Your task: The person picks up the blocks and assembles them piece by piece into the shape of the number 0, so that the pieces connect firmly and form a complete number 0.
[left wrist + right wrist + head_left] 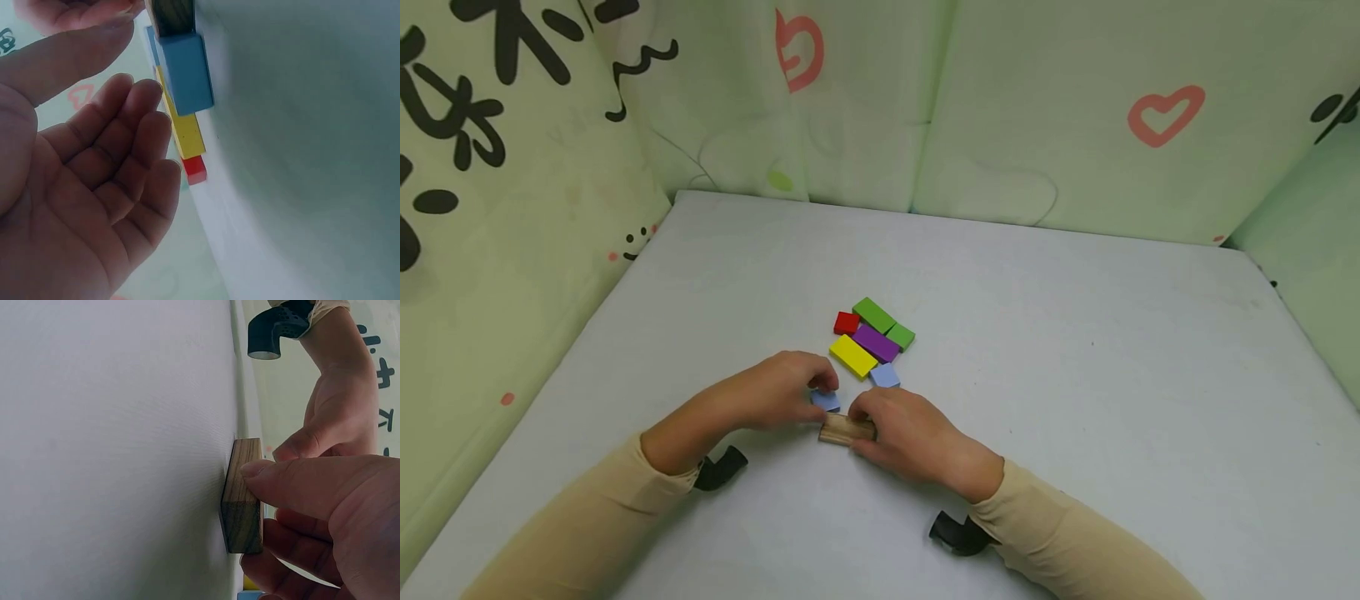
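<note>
Pinching the wooden block (839, 429) toward its right end, between thumb and fingers of the right hand (921, 433), on the worktop (1075, 375) just near of the coloured blocks (877, 342). Holding nothing visible with the left hand (771, 390), fingers loosely curved beside the nearer light-blue block (826, 402). Probably light, stiff, hardly fragile, not very slippery; best gripped by opposite long sides.
</note>
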Motion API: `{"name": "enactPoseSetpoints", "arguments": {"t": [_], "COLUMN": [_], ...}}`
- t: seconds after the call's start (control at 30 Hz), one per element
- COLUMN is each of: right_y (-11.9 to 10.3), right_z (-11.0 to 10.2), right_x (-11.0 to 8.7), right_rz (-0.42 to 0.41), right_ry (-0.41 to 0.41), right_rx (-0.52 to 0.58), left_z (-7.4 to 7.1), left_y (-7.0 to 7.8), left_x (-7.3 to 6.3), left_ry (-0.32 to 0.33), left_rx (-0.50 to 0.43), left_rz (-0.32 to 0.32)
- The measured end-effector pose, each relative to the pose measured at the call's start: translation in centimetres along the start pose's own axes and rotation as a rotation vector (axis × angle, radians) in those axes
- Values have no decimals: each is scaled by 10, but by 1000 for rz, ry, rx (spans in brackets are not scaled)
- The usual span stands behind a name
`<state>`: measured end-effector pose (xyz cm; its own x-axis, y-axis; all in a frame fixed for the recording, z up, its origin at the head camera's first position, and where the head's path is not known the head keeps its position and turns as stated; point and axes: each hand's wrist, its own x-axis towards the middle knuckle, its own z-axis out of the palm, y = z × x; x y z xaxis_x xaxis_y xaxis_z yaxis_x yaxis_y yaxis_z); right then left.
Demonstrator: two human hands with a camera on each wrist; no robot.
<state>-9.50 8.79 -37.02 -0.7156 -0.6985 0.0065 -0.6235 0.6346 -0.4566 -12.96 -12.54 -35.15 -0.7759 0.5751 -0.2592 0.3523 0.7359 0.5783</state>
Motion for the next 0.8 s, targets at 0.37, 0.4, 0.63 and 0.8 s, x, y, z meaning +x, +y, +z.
{"name": "enactPoseSetpoints", "arguments": {"t": [0.37, 0.4, 0.63, 0.8], "right_y": [0, 0, 0, 1], "right_z": [-1, -1, -2, -7], "right_x": [1, 1, 1, 0], "right_rz": [1, 3, 26, 62], "right_ry": [-3, -5, -21, -38], "right_rx": [8, 10, 13, 15], "left_z": [3, 3, 4, 5], "left_y": [4, 4, 3, 3], "left_x": [1, 1, 2, 2], "left_ry": [6, 5, 7, 15], "left_rx": [64, 64, 61, 62], "left_rz": [15, 14, 12, 9]}}
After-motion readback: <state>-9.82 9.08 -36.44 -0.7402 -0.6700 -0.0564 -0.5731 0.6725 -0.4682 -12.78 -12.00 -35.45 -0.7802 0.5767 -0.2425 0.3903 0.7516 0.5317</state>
